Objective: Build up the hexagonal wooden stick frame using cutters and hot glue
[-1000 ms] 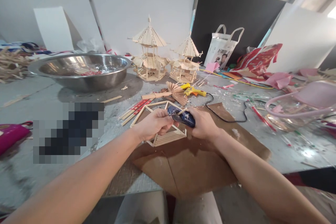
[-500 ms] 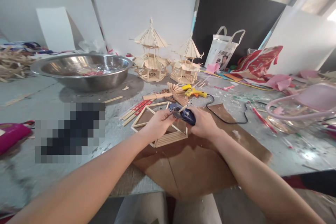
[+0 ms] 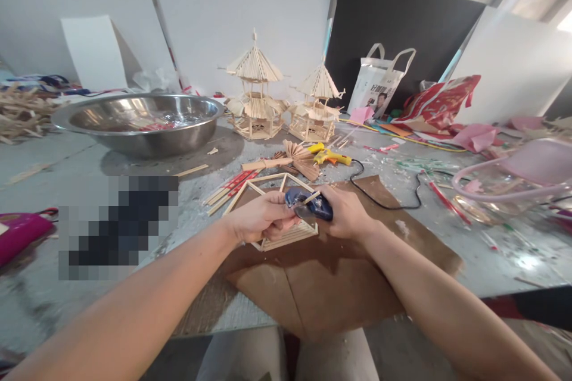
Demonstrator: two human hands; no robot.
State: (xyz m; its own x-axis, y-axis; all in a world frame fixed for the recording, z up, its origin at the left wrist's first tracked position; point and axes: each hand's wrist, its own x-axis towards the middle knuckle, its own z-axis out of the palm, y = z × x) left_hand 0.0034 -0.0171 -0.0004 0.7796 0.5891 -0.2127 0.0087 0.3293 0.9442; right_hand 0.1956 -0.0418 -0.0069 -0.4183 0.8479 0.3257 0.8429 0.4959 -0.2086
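Observation:
My right hand [image 3: 346, 212] is wrapped round a dark blue cutter-like hand tool [image 3: 320, 207]. A thin pale wooden stick [image 3: 311, 197] crosses the tool's jaws, its short end sticking out at the upper right. My left hand [image 3: 263, 214] is closed at the tool's left end, its fingers pinched in line with the stick; the pinched part is hidden. Below both hands a flat many-sided stick frame [image 3: 286, 242] with cross pieces lies on brown paper [image 3: 335, 292], one side filled with parallel sticks. Beside it on the left are sticks with red wrappers [image 3: 235, 187].
Behind the hands lie a folded paper fan [image 3: 297, 158] and a yellow glue gun [image 3: 333, 158] with a black cord. Two stick pagodas [image 3: 254, 110] stand farther back. A steel basin [image 3: 152, 137] is at left, a pink-rimmed clear container [image 3: 513, 175] at right.
My left hand has turned and lowered slightly, its lower fingers now showing below the tool. The tool and stick have tilted and shifted a little down. The frame stays put.

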